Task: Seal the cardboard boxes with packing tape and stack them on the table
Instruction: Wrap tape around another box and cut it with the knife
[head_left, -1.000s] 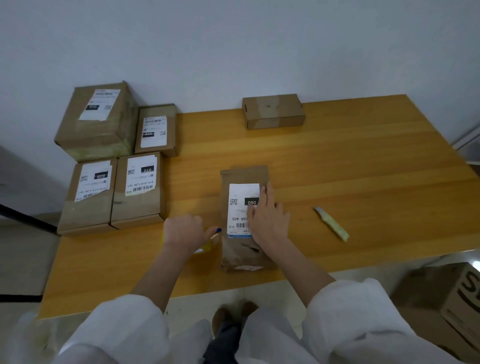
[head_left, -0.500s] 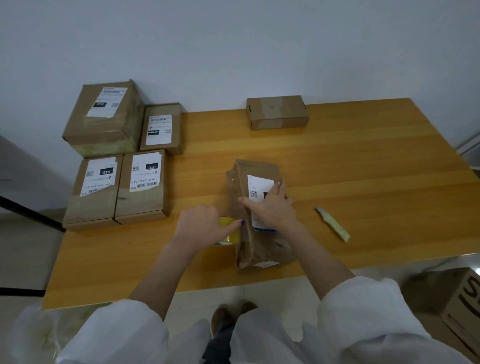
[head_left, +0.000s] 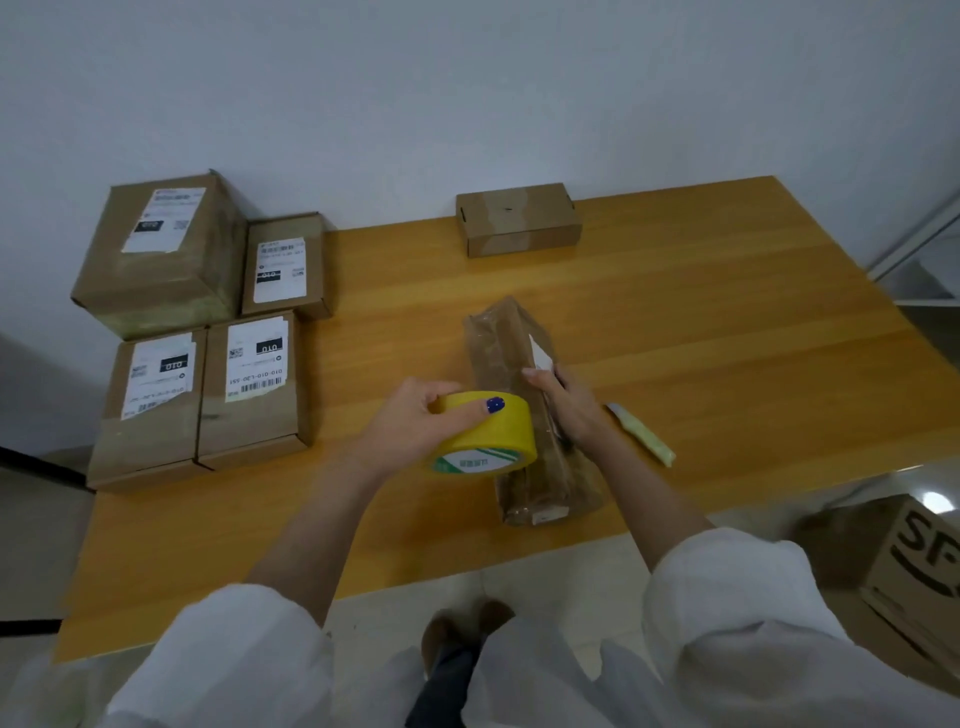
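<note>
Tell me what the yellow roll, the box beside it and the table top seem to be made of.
The tape roll looks like glossy yellow plastic film, with a printed label on its core. The box is brown cardboard; shiny wrinkled patches suggest clear tape or film over it. The table is wood or wood-look laminate: straight grain lines, smooth slight sheen.

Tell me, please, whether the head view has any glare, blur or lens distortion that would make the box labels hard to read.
Head view: the wide lens warps the table outline; light is soft, shadows faint; one glare spot sits on the floor at right; labels on the left boxes are soft, fine print unreadable; the sleeves at the bottom are blurred.
</note>
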